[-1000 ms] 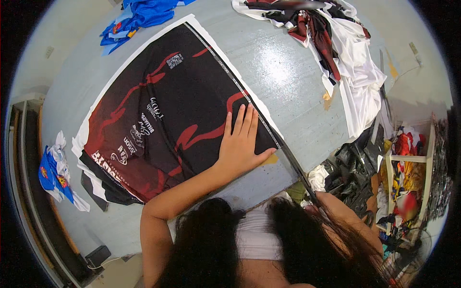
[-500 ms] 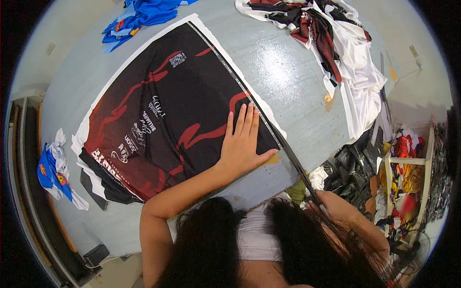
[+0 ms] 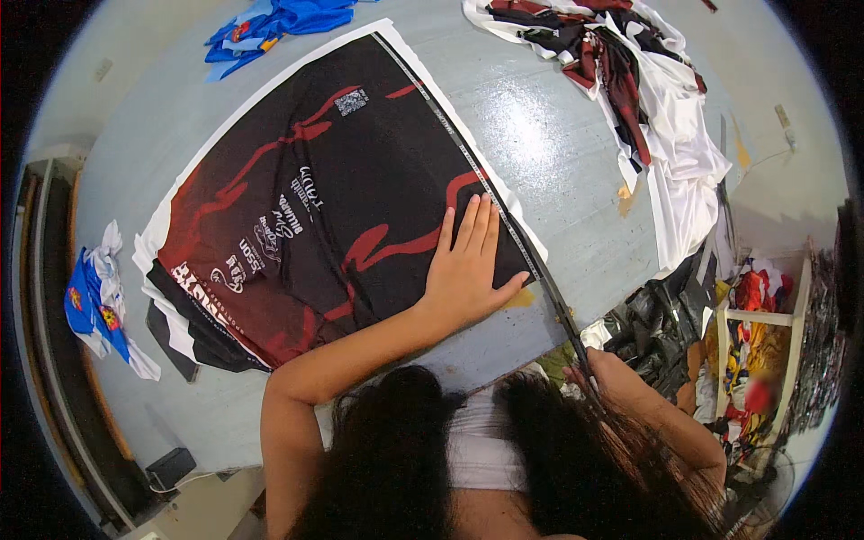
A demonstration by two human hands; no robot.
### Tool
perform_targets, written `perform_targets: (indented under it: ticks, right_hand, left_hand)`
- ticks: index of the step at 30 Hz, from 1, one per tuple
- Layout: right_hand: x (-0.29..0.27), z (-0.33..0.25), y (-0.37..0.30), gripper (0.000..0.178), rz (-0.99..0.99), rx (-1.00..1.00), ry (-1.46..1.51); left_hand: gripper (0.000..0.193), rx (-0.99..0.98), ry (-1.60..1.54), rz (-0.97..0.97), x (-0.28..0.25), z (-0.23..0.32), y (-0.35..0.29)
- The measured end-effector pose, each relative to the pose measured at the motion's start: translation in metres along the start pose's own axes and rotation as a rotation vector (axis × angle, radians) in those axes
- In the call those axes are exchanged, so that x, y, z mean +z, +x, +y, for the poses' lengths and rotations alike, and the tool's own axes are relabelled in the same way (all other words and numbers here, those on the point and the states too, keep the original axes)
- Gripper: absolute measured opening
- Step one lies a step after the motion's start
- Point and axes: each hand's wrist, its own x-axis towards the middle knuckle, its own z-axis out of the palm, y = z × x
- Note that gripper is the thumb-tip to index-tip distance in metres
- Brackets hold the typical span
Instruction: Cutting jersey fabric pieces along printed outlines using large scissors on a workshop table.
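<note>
1. Our left hand (image 3: 465, 261) lies flat on the printed cloth (image 3: 328, 202), near its right edge. The fingers are straight and slightly apart, the thumb wide, holding nothing.
2. Our right hand (image 3: 614, 376) has its fingers closed round the lower end of a long dark bar (image 3: 563, 317), beyond the cloth's lower right corner; dark hair (image 3: 556, 450) hides part of this grip.
3. The cloth lies spread on the grey counter (image 3: 589, 243), in front of us and to the left. It is black, turning dark red at lower left, with red wavy bands and a white margin.
4. We see a pale square code (image 3: 352, 102) printed near its top.
5. White lettering (image 3: 295, 200) in several typefaces, with small logos among it, runs slantwise down the middle.
6. Larger white lettering (image 3: 200, 290) follows the lower left edge, partly lost in folds.
7. Tiny pale print (image 3: 447, 124) lines a narrow dark strip along the right edge.
8. Around us on the counter are blue cloth (image 3: 288, 27) at the top, blue-and-white cloth (image 3: 97, 297) with small red and yellow emblems at left, and a white, black and red heap (image 3: 675, 162) at upper right.
</note>
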Motion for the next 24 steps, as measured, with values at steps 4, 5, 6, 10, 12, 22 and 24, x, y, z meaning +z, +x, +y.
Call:
perform_targets:
  ticks: [4, 5, 6, 10, 12, 22, 24]
  right_hand:
    - [-0.002, 0.003, 0.0, 0.026, 0.0, -0.12, -0.01]
    - [-0.004, 0.003, 0.0, 0.026, -0.017, -0.14, -0.012]
    - [-0.005, 0.001, 0.002, 0.031, -0.041, -0.115, 0.082]
    - [-0.013, -0.011, 0.012, 0.043, -0.072, -0.091, 0.178]
    - [-0.015, -0.015, 0.016, 0.044, -0.048, -0.119, 0.091]
    - [0.007, 0.008, 0.032, 0.048, 0.079, -0.198, 0.341]
    - [-0.001, 0.0, 0.03, 0.05, 0.021, -0.178, 0.201]
  left_hand:
    - [0.085, -0.006, 0.007, -0.002, -0.001, 0.0, 0.0]
    - [0.084, -0.01, 0.009, -0.012, -0.002, 0.0, 0.0]
    - [0.085, -0.007, -0.005, 0.001, -0.002, -0.001, 0.0]
    - [0.088, -0.006, -0.034, 0.007, -0.004, -0.003, 0.0]
    - [0.09, -0.007, -0.035, 0.009, -0.004, -0.004, -0.001]
    - [0.093, -0.006, -0.046, 0.027, 0.0, -0.005, -0.002]
    - [0.092, -0.004, -0.049, 0.033, 0.0, -0.005, -0.002]
